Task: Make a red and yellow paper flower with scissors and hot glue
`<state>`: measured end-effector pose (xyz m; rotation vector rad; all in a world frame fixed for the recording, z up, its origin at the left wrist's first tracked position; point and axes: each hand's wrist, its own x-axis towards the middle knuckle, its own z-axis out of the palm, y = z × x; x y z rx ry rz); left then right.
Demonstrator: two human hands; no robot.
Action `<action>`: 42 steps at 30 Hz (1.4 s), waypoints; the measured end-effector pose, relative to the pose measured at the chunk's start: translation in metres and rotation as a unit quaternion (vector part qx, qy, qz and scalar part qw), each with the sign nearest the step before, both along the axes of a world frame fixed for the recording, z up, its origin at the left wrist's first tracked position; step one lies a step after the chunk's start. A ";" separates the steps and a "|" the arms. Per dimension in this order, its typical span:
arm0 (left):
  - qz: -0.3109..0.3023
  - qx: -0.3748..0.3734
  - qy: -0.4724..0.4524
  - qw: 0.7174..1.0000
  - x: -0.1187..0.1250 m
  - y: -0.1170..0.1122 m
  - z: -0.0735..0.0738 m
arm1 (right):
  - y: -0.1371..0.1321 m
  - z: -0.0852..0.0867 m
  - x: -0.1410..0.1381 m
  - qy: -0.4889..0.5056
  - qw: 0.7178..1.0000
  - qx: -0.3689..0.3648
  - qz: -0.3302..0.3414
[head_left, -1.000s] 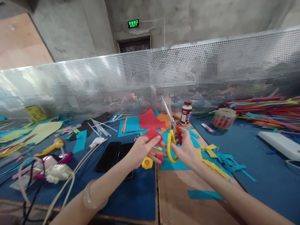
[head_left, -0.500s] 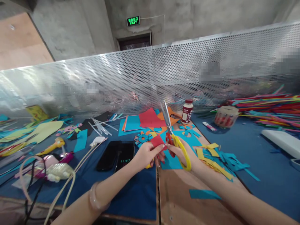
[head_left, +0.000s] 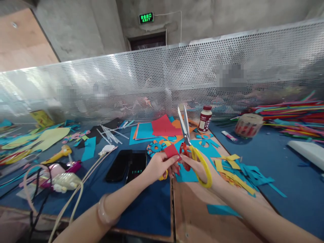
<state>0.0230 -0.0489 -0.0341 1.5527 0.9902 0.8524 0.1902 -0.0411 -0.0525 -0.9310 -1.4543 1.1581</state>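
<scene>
My left hand [head_left: 160,165] pinches a small red piece of paper [head_left: 171,151] above the table. My right hand [head_left: 199,166] grips a pair of scissors [head_left: 189,141] with red and yellow handles, blades slightly parted and pointing up and away. The two hands touch at the fingertips beside the red paper. Under them lie a teal sheet [head_left: 187,173], a yellow paper flower partly hidden by my left hand [head_left: 162,175] and a teal cut-out rosette [head_left: 155,147].
Two black phones [head_left: 126,164] lie left of my hands. A glue bottle [head_left: 205,118], tape roll [head_left: 248,125], stacked coloured sheets [head_left: 157,130], yellow and teal scraps [head_left: 238,168], coloured strips [head_left: 291,113] and cables [head_left: 50,182] crowd the blue mat. A perforated metal screen [head_left: 162,81] bounds the back.
The scissors turned so the yellow handle swung from left to lower right, and both hands dropped closer to the table with the red paper still pinched.
</scene>
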 end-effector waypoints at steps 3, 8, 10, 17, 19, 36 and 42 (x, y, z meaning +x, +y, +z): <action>-0.010 0.000 0.009 1.000 0.000 0.000 0.000 | -0.003 0.002 -0.001 0.000 1.000 -0.005 -0.014; -0.007 0.016 0.017 1.000 0.004 -0.002 0.000 | -0.011 0.013 -0.004 0.014 1.000 -0.013 -0.016; 0.012 0.027 0.014 0.999 0.003 -0.003 0.001 | -0.011 0.013 -0.003 0.010 1.000 -0.005 -0.019; 0.028 0.055 0.035 0.997 -0.003 0.000 -0.002 | -0.008 0.010 0.000 -0.014 0.999 -0.008 -0.039; 0.033 0.051 0.033 0.998 -0.003 0.002 -0.003 | -0.009 0.011 -0.002 0.004 0.998 -0.007 -0.070; 0.108 0.219 0.166 0.956 0.002 -0.004 -0.013 | -0.013 0.004 -0.006 0.060 0.995 -0.011 -0.073; 0.059 0.071 0.044 0.995 0.000 0.001 -0.008 | -0.005 0.003 0.001 0.053 0.996 0.005 -0.075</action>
